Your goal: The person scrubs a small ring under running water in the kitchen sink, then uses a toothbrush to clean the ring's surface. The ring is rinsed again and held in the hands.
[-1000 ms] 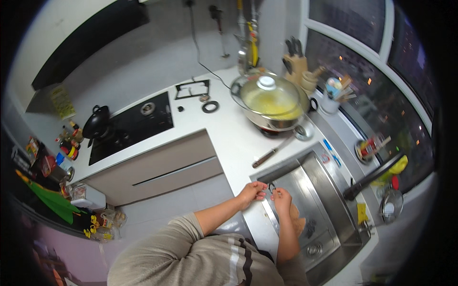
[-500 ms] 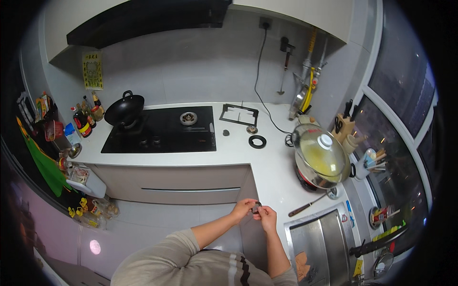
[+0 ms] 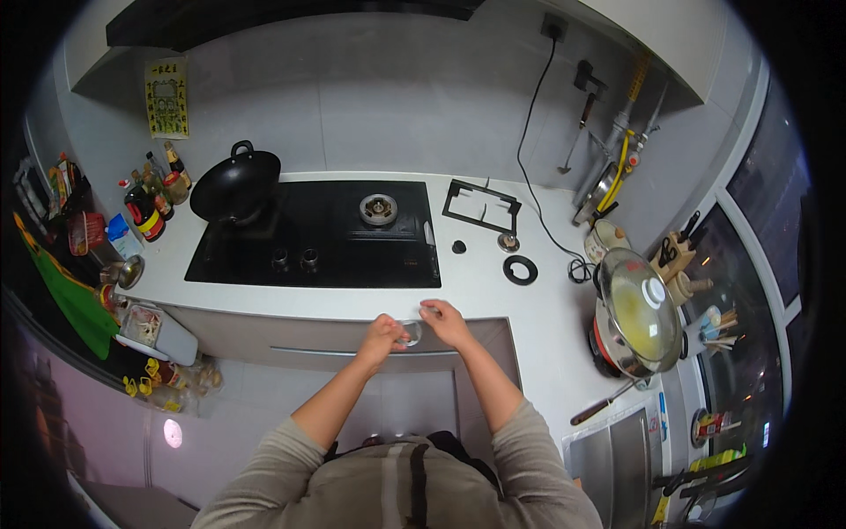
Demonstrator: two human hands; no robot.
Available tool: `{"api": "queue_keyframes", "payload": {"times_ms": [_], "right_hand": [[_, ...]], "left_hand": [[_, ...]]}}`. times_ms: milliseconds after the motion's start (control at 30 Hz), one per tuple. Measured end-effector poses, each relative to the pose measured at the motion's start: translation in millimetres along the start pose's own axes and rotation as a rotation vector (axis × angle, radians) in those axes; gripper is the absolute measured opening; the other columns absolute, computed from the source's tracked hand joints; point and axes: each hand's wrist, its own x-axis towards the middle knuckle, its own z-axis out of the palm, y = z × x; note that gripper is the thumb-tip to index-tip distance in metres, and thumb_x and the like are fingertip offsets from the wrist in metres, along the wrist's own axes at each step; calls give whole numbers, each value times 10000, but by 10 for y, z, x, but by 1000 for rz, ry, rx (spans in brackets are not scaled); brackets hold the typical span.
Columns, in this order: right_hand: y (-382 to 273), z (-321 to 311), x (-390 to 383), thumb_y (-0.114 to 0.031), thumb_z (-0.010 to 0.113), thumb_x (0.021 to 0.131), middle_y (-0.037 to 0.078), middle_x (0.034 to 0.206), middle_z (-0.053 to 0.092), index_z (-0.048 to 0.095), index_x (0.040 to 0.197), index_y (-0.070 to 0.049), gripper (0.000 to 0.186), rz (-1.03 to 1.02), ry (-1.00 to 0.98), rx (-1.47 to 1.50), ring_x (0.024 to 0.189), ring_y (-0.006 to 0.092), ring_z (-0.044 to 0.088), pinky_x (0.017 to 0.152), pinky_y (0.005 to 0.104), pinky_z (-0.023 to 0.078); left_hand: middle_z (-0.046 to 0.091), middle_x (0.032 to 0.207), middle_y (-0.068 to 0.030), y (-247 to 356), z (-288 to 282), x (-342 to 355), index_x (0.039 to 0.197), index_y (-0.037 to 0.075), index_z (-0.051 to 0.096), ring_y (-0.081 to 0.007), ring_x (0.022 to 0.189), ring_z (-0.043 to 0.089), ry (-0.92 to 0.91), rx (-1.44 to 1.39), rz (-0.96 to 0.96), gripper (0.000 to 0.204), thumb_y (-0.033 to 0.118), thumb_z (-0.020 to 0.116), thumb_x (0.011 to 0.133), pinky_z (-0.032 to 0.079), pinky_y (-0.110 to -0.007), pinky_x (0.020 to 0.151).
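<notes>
In front of the counter edge, my left hand (image 3: 381, 339) grips a small clear round ring (image 3: 411, 333) that looks like a roll of tape. Just to its right is my right hand (image 3: 448, 324), fingers bent together in a pinch; what they hold, if anything, is too small to make out. Beyond both hands lies the black gas hob (image 3: 352, 256), its right burner (image 3: 379, 210) bare. On the white counter beside it rest a square black pan support (image 3: 449, 210), a round metal burner cap (image 3: 508, 242), a black ring (image 3: 520, 271) and a small dark knob (image 3: 459, 247).
A black wok (image 3: 233, 189) sits on the left burner, near several sauce bottles (image 3: 145, 212). At the right stands a lidded steel pot (image 3: 639, 309), with a ladle (image 3: 604, 404) in front. The sink (image 3: 608, 458) is at lower right; a power cord (image 3: 529, 132) runs down the wall.
Both hands have moved left and forward, toward the hob, and drawn apart. The round thing was between both hands; now it is in the left one. My view has shifted too.
</notes>
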Motion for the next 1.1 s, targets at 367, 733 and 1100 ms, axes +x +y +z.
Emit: {"api": "queue_keyframes", "payload": {"times_ms": [367, 733, 1100], "right_hand": [[411, 186, 1746, -106, 689, 715, 243, 1261, 397, 428, 1267, -46, 613, 119, 86, -732, 1113, 413, 428, 960, 449, 375], [288, -457, 106, -253, 486, 927, 141, 648, 559, 500, 999, -20, 244, 269, 318, -222, 598, 247, 597, 549, 349, 470], [-926, -1334, -2187, -127, 379, 943, 105, 663, 593, 463, 1067, -35, 175, 219, 514, -314, 546, 227, 594, 516, 349, 466]], "left_hand": [[557, 1070, -245, 492, -269, -155, 943, 29, 385, -324, 1016, 588, 307, -492, 84, 21, 36, 405, 939, 505, -395, 910], [568, 1090, -243, 563, 265, 249, 1037, 28, 428, -293, 1061, 574, 136, -348, 149, 103, 36, 424, 934, 498, -342, 904], [586, 1037, -221, 29, 1965, -263, 1015, 2, 420, -275, 928, 621, -318, -364, 7, 116, 60, 463, 925, 517, -327, 812]]}}
